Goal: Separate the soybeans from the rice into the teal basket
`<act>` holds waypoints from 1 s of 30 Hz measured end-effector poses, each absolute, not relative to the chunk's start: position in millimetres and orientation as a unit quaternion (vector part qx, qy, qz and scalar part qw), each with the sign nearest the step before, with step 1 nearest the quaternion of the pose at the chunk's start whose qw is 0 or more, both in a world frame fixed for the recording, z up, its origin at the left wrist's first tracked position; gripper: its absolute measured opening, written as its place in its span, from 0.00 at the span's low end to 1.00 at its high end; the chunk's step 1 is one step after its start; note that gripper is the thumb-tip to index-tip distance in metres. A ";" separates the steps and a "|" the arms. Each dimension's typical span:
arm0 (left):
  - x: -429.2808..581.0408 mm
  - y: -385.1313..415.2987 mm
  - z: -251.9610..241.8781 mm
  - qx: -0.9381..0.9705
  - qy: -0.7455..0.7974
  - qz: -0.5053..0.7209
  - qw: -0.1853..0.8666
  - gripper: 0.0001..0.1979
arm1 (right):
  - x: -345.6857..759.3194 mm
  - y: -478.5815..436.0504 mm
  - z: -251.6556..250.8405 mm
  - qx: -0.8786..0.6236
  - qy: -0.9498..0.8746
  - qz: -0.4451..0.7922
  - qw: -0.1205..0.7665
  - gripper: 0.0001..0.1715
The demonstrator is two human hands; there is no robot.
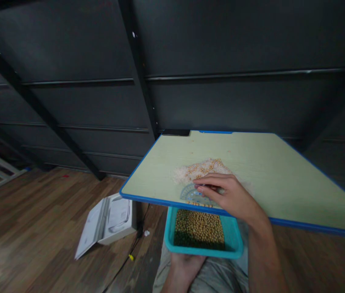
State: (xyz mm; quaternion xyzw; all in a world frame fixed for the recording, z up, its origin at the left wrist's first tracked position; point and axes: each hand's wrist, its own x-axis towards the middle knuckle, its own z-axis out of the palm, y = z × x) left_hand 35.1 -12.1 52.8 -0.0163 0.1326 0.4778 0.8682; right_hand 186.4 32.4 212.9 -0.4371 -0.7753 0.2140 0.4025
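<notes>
My right hand (228, 195) rests on the pale green table (282, 179) near its front blue edge, fingers pinched on a clear plastic protractor (192, 194). Just beyond the protractor lies a heap of mixed rice and yellow beans (204, 167). A few beans sit along the protractor's straight edge at the table's rim. Below the edge, my left hand (186, 266) holds a teal plastic tray (231, 244) from underneath; the tray is filled with yellow beans (199, 228). Most of the left hand's fingers are hidden under the tray.
A dark phone-like slab (176, 132) lies at the table's far left corner. An open white box (108, 221) and a cable (135, 244) sit on the wooden floor at the left. A dark panelled wall with black metal braces stands behind.
</notes>
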 end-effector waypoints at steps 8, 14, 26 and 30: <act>36.9 -11.9 50.4 -0.015 0.170 0.468 0.867 0.14 | 187.2 36.5 208.2 -0.436 -0.771 0.222 0.407 0.12; 37.0 -9.4 51.4 0.003 0.149 0.467 0.872 0.15 | 185.8 35.3 208.7 -0.442 -0.767 0.239 0.399 0.13; 34.5 -14.1 49.0 -0.034 0.149 0.463 0.873 0.14 | 189.6 37.1 207.9 -0.448 -0.767 0.204 0.412 0.12; 32.8 -14.4 42.6 -0.025 0.154 0.459 0.875 0.12 | 194.2 42.4 203.9 -0.471 -0.752 0.161 0.433 0.14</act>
